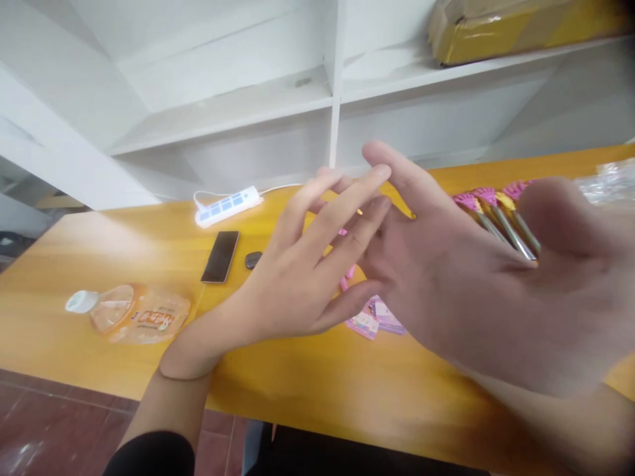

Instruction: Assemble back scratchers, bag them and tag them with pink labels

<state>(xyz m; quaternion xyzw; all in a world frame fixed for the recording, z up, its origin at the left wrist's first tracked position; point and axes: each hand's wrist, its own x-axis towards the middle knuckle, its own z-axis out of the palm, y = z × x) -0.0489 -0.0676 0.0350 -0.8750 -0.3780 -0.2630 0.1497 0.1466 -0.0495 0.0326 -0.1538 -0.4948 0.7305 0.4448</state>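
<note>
My left hand (pixel 288 284) reaches in from the lower left with its fingers apart, back of the hand up. Its fingertips meet or overlap the fingers of my right hand (pixel 461 284), which is close to the camera, palm showing and fingers extended. I see nothing held in either hand. Behind and below the fingers lie purple-and-white printed cards (pixel 364 324) on the wooden table (pixel 278 377). Small pink pieces (pixel 350 274) show partly between the hands. Beyond my right hand are several silver tubes with pink and yellow tops (pixel 496 215), partly hidden by it.
At the left a clear plastic bottle with an orange label (pixel 143 314) lies on its side. Further back are a phone (pixel 221 256), a dark mouse-like object (pixel 253 260) and a white power strip (pixel 229 206). Clear plastic wrapping (pixel 608 182) sits far right. White shelves (pixel 238 109) hold a taped box (pixel 520 30).
</note>
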